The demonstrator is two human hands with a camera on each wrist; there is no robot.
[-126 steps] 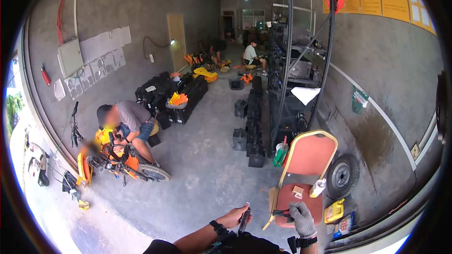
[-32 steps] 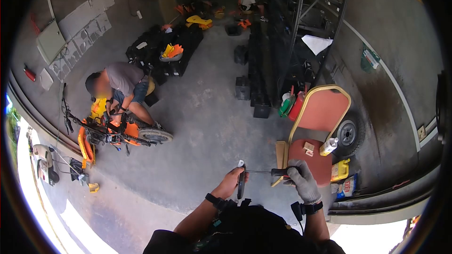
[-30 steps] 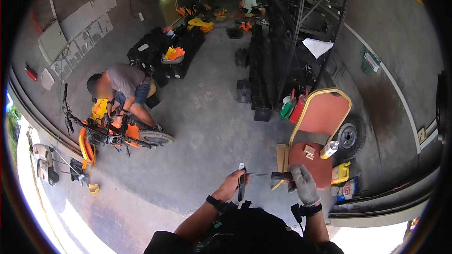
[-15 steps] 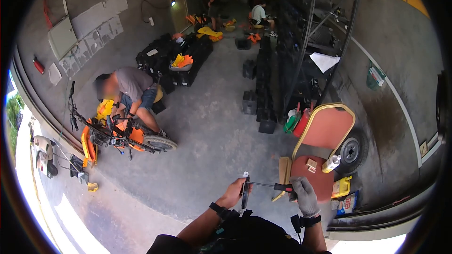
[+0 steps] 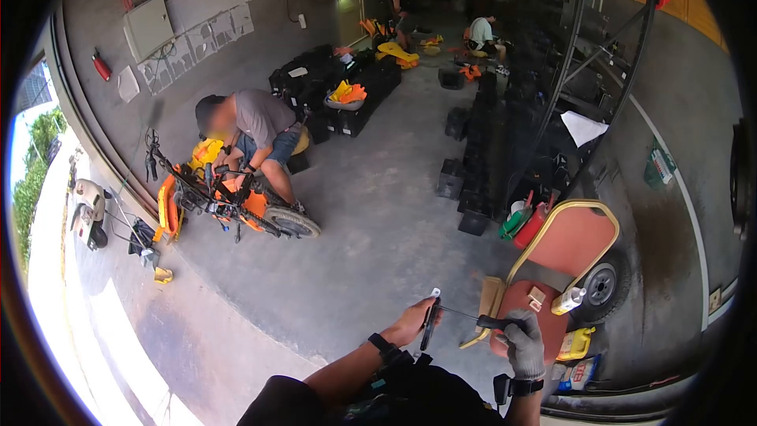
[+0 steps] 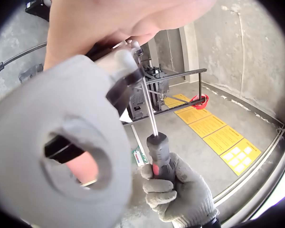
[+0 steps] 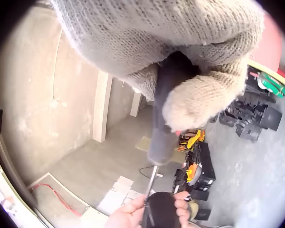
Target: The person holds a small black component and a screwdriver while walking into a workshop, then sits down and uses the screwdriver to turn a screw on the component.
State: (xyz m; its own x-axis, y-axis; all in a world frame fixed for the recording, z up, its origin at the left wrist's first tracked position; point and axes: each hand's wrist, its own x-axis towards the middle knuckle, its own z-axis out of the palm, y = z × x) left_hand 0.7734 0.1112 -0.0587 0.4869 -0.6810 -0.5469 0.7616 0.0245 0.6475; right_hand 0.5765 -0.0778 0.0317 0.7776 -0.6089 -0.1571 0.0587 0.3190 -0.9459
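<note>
A red chair (image 5: 569, 238) with golden edges stands on the grey floor (image 5: 378, 229) and carries a white bottle (image 5: 568, 300). Just beside the chair there is a wheel (image 5: 602, 287) (partly hidden by it), and near to them a yellow jug (image 5: 576, 343). At the left side, a person (image 5: 262, 120) bends over a bicycle (image 5: 254, 207) with orange parts.

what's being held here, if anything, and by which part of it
The right hand holds a screwdriver by its handle. The left hand holds a dark part by its upper half, as the head view shows it.
</note>
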